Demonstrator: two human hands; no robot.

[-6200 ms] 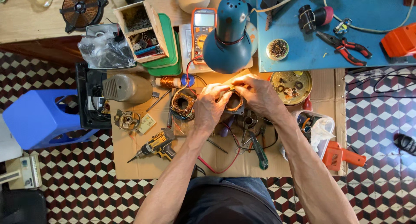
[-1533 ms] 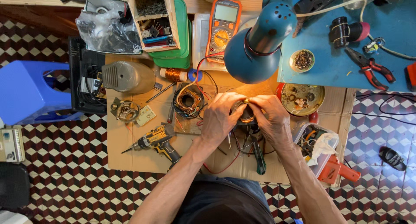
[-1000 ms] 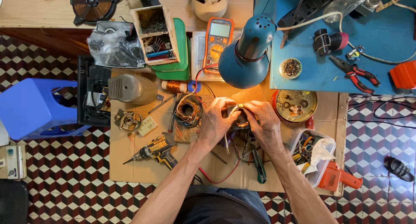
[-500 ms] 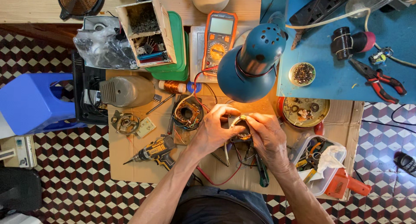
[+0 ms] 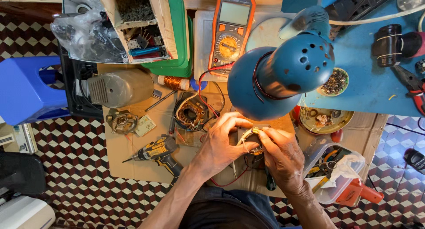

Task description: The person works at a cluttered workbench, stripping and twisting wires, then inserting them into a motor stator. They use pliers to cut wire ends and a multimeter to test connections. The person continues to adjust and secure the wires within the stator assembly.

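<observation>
— While the cordless drill [image 5: 157, 153] lies at the left on the cardboard-covered table [image 5: 128, 162], which way does it point?
— Its bit points left, long axis nearly level.
— And the hands?
— The left hand [image 5: 221, 145] and the right hand [image 5: 281, 153] both close on a small wound motor part [image 5: 249, 138] beneath the blue lamp [image 5: 279, 78]; its axis can't be told.

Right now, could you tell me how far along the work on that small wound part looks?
Done: motor housing and a coil assembly lie apart on the cardboard, so it is stripped down. In hand: left hand and right hand pinch the small wound part under the lamp. Left: reassembly; drill lies unused.
</observation>
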